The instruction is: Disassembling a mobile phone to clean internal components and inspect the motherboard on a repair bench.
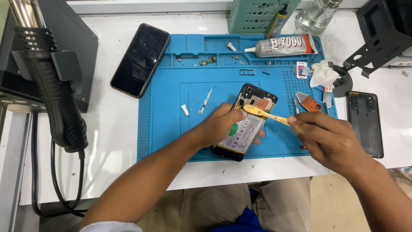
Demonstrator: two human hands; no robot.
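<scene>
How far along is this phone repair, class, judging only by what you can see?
Done: the back cover is off and lies right of the mat; small parts sit in the mat's top tray. In hand: the left hand steadies the open phone while the right hand works a yellow pry tool at it. Left: the battery is in place, the phone unclosed.

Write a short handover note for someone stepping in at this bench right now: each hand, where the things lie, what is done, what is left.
Left hand steadies the opened phone on the blue mat.
Right hand holds a yellowish pry tool, its tip at the phone's upper edge.
Done: back cover off, lying right of the mat.
Left: battery still seated. Glue tube lies at the mat's top.
</scene>
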